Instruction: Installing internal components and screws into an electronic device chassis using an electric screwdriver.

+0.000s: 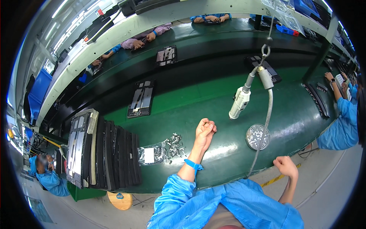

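Note:
My left hand (205, 133) rests on the green work surface with its fingers curled closed, and nothing shows in it. A blue band (193, 164) circles that wrist. Past the table's front edge, my right hand (286, 166) is raised in a loose fist with nothing visible in it. Between and beyond the hands hangs a white electric screwdriver (240, 103), its tip pointing down. Below it stands a round dish (257, 136) of small silvery pieces. Left of my left hand lie loose small metal parts (175, 144) and a clear plastic bag (150, 155) of similar parts.
Several tablet-like devices stand on edge in a row (114, 152) at the left. Open devices lie further back, one nearby (141, 98) and another (166, 55). A cable (268, 110) hangs across the dish. Co-workers sit opposite and at the right, one in a blue sleeve (345, 114).

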`<action>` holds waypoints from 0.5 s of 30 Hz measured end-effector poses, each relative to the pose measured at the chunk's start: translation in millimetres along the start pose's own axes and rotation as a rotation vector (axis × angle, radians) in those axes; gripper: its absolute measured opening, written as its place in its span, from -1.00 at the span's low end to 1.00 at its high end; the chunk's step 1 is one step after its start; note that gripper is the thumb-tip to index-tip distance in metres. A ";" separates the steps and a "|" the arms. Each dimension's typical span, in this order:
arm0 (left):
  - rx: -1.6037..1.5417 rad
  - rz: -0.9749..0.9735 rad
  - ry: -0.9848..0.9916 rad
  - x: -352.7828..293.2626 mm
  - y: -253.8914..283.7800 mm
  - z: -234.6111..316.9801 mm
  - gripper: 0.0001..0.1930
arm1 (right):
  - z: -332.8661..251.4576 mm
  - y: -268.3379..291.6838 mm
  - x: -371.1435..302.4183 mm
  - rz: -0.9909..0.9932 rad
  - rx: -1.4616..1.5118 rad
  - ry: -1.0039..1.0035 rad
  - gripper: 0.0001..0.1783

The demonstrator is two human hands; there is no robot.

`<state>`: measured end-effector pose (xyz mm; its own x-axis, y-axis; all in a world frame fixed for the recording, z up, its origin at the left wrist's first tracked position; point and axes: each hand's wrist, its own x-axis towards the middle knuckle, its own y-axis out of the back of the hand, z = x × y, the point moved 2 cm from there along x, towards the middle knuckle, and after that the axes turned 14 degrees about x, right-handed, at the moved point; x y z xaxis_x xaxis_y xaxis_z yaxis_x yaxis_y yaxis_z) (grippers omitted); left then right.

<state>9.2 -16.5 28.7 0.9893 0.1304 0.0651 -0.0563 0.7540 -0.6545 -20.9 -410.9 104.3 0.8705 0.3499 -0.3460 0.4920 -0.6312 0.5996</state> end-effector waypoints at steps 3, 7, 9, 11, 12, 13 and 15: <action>-0.001 0.022 0.004 0.1 -2.8 2.7 -0.72 | -5.8 10.9 28.4 0.082 0.009 0.122 -0.63; -0.058 -0.005 0.005 2.4 -2.1 2.6 -0.75 | -0.4 26.4 79.3 0.380 0.337 0.129 -0.61; -0.072 -0.006 0.006 3.1 -2.9 3.1 -0.76 | 1.9 38.2 110.6 0.388 0.453 0.180 -0.72; -0.083 -0.007 0.014 4.2 -4.0 3.6 -0.77 | 13.1 51.7 148.6 0.426 0.464 0.216 -0.79; -0.080 -0.009 0.012 3.5 -2.6 4.4 -0.77 | 21.0 55.4 171.1 0.459 0.460 0.248 -0.82; -0.074 0.002 0.014 3.2 -1.1 4.3 -0.78 | 19.2 60.4 188.7 0.495 0.408 0.274 -0.85; -0.065 0.012 0.009 2.3 -0.5 5.7 -0.79 | 20.0 69.0 229.5 0.556 0.375 0.333 -0.86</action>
<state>10.6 -12.9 33.5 0.9898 0.1332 0.0500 -0.0599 0.7089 -0.7028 212.6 -388.0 51.8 0.9759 0.0639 0.2087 -0.0052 -0.9490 0.3151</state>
